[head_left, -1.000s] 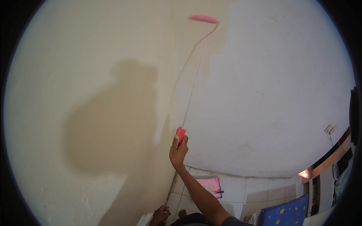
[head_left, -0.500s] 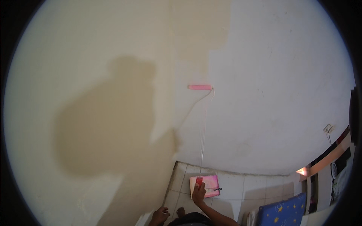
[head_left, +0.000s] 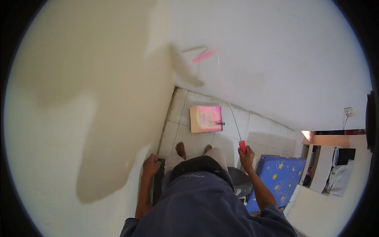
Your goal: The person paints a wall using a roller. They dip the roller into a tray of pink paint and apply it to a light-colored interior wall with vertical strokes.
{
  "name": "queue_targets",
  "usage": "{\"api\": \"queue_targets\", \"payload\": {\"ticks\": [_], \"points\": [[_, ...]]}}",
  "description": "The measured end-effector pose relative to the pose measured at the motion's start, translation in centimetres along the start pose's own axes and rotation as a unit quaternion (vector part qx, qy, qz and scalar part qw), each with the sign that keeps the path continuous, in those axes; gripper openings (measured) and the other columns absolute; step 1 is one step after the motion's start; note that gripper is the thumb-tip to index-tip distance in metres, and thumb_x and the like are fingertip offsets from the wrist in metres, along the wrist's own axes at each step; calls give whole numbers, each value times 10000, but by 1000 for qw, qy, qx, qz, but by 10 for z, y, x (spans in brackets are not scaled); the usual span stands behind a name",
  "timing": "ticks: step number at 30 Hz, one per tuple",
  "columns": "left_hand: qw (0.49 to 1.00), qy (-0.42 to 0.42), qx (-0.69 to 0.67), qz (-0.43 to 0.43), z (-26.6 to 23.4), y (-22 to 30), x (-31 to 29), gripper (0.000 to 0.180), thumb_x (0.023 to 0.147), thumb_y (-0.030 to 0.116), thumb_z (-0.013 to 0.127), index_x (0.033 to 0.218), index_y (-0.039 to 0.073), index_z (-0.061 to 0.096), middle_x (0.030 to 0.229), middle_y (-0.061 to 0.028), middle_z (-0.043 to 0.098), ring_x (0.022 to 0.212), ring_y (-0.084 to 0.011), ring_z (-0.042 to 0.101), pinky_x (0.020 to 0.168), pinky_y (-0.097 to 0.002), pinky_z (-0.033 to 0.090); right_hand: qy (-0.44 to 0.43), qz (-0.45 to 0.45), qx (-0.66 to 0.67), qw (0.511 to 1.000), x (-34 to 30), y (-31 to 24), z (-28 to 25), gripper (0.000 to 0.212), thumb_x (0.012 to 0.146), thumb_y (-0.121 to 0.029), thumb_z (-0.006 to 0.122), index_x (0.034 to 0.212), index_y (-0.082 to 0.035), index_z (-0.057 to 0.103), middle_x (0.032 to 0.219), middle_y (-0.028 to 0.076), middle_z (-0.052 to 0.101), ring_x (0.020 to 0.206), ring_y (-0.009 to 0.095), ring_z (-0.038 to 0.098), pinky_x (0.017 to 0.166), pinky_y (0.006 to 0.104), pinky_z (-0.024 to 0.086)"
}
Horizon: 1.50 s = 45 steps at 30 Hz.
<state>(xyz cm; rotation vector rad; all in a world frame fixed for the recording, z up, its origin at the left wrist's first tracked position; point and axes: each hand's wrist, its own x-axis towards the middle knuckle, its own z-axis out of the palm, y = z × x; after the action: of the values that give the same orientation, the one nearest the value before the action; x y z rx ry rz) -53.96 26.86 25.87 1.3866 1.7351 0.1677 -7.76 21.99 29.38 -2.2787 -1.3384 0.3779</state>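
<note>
My right hand is closed round the red handle of a paint roller. A long thin rod runs up from the handle to its pink roller sleeve, slightly blurred and tilted in front of the white wall; I cannot tell whether it touches. On the floor ahead of my feet sits a square paint tray, cream on the left and pink on the right. A small dark-handled tool lies across its right edge. Down at my left side, my left hand has loosely bent fingers and no visible load, beside a dark flat edge.
A cream wall with my shadow rises close on the left and meets the white wall at a corner. Blue star-patterned padding stands right of my right arm, near shelves. A socket with a cable is on the white wall.
My view has tipped downward, bringing my body and feet into sight. The roller has come down the white wall, and my right hand has drawn back to the right with the handle.
</note>
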Motion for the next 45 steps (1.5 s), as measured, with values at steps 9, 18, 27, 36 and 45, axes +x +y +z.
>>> {"api": "queue_targets", "payload": {"ticks": [9,18,27,36,45], "points": [[996,-18,-6,-85,79,12,-24,375,705,144,633,1050,28,545,958,-160,628,798,-282,633,752,-374,492,-242,-24,-225,944,80,141,-15,262,784,-237,578,924,-20,536,765,226,617,741,402,607,662,487,485],[972,78,-149,-163,224,60,-72,359,752,81,574,1097,-5,528,1008,-179,610,808,-236,628,711,-323,507,-379,-172,-325,849,232,216,95,212,815,-195,502,877,-4,571,800,203,626,745,355,633,677,455,520],[938,106,-220,-246,306,84,-108,326,798,49,572,1118,20,515,1038,-143,602,847,-180,610,728,-301,496,-410,-306,-374,773,308,220,194,168,825,-126,468,857,-26,599,808,168,639,739,302,649,654,416,527],[925,104,-268,-246,322,102,-104,324,823,61,572,1137,20,502,1071,-123,590,884,-172,599,765,-298,484,-410,-329,-388,757,324,214,229,156,811,-113,475,851,-38,605,801,154,639,743,293,647,658,405,522],[923,118,-261,-258,318,107,-104,322,803,20,564,1121,2,512,1028,-139,589,842,-182,602,740,-298,502,-423,-314,-388,756,329,229,182,139,778,-126,523,860,-30,583,798,166,629,754,309,636,668,412,519]]}}
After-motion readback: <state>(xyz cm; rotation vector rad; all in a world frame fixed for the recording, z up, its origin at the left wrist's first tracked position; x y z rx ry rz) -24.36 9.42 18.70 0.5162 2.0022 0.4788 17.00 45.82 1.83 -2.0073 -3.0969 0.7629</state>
